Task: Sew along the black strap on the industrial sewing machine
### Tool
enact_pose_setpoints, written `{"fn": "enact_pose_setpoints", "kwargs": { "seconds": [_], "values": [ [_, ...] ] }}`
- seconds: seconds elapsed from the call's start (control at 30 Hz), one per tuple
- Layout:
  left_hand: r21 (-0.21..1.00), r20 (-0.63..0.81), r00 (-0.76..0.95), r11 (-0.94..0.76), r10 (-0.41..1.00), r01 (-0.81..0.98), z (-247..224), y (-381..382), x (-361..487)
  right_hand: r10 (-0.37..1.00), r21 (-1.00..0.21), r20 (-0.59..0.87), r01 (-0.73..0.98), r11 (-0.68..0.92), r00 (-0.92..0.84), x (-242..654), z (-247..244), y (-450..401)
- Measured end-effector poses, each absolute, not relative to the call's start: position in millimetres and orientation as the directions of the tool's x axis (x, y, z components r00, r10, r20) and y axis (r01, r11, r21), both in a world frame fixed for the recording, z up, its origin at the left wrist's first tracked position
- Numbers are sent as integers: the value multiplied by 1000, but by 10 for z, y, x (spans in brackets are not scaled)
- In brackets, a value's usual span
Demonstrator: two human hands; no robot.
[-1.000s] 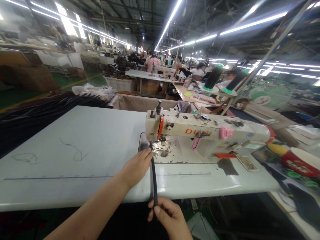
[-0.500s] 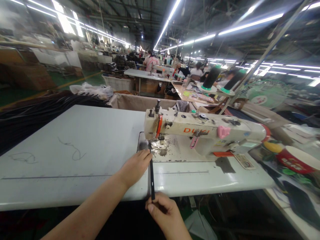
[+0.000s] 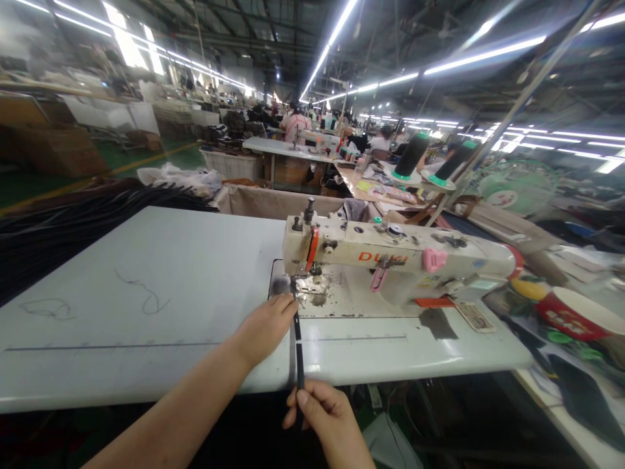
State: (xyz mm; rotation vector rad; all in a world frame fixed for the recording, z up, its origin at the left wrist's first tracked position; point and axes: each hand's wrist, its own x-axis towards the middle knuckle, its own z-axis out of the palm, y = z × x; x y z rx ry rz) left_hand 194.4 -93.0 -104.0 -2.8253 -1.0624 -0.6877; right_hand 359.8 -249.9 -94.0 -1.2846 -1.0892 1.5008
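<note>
A narrow black strip (image 3: 300,362) runs from beneath the needle area of the sewing machine (image 3: 342,251) toward me, over the table's front edge. A small white patch shows across it partway along. My left hand (image 3: 267,326) lies beside the presser foot, fingers together and closed on the strip near the needle plate. My right hand (image 3: 322,410), just off the front edge, pinches the strip between thumb and fingers. The strip's far end under the machine head is hidden.
Loose threads (image 3: 146,293) lie on the white table (image 3: 209,254). Black strips (image 3: 97,221) are heaped at its left. Thread cones (image 3: 413,156) stand behind the machine, and a red bowl (image 3: 576,316) sits at right. Farther back, a person (image 3: 294,122) is at another machine.
My right thumb has come to lie over the strip, with the strip now passing below it. A white patch has appeared on the strip. My left hand has hardly moved.
</note>
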Motion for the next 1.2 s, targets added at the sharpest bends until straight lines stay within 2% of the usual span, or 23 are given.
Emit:
{"fn": "enact_pose_setpoints", "kwargs": {
  "seconds": [0.57, 0.93, 1.2],
  "values": [
    [86, 366, 693, -764, 622, 640, -1035, -925, 1926, 951, -960, -260, -61, -273, -164, 3628, -859, -2611],
    [179, 403, 644, -746, 650, 641, -1092, -872, 1941, 949, -960, -266, -46, -277, -171, 3638, -870, -2620],
    [132, 420, 626, -727, 657, 674, -1092, -888, 1947, 951, -957, -269, -72, -282, -155, 3645, -895, -2608]
  ]
}}
